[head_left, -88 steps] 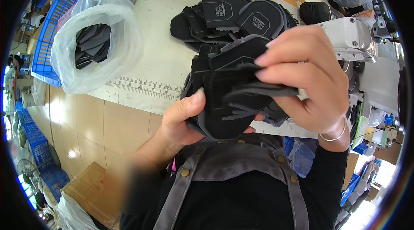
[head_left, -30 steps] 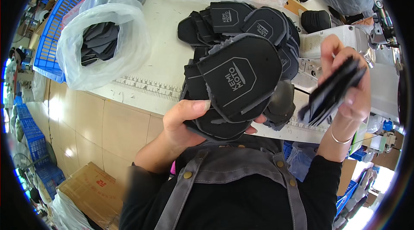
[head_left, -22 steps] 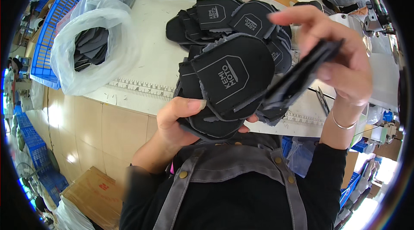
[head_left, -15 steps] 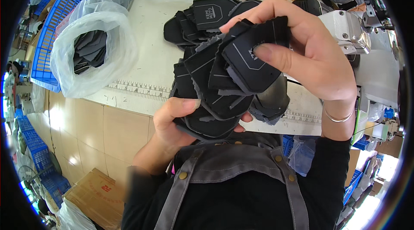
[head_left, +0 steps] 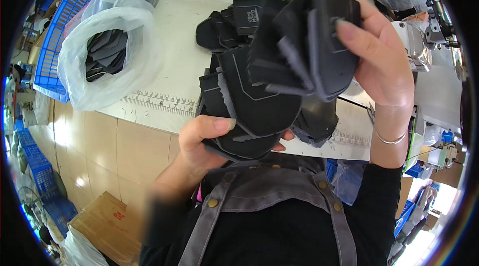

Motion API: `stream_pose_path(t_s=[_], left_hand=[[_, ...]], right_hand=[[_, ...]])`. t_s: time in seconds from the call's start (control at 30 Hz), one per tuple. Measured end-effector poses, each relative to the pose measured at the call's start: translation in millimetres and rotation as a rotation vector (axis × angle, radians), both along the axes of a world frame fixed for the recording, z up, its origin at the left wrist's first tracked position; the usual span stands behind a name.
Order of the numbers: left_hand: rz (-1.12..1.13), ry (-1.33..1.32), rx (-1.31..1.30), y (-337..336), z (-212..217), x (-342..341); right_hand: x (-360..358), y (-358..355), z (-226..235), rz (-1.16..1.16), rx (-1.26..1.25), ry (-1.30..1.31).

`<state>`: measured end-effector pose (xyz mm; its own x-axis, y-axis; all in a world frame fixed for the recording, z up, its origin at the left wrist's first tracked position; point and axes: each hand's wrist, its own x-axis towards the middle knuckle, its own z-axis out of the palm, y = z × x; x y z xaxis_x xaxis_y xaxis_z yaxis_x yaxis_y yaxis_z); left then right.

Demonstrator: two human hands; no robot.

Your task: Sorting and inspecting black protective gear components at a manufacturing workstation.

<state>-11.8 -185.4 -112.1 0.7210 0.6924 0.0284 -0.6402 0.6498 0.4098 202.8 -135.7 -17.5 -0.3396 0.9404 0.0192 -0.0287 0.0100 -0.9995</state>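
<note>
Right of one open plastic bag [head_left: 145, 59] are one left hand [head_left: 199, 136], one right hand [head_left: 381, 59], two held bundles of black pads [head_left: 264, 111] [head_left: 337, 61] and one bracelet [head_left: 391, 141]; just left of the bag, one blue crate [head_left: 53, 61]; below it, one cardboard box [head_left: 107, 226]

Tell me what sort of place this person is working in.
Probably a sewing workshop: what looks like a sewing machine stands at right, a ruler scale runs along the worktable, and the left hand holds stacked black padded pieces.
</note>
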Motion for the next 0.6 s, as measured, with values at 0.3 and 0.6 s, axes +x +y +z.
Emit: stream_pose_path(t_s=[0.3,0.6], left_hand=[[-0.017,-0.016,-0.008,-2,3,-4],[0.067,0.14,-0.008,-6,12,3]], right_hand=[[41,-12,-13,-0.011,-0.158,0.524],[32,-40,-14,-0.153,-0.19,0.311]])
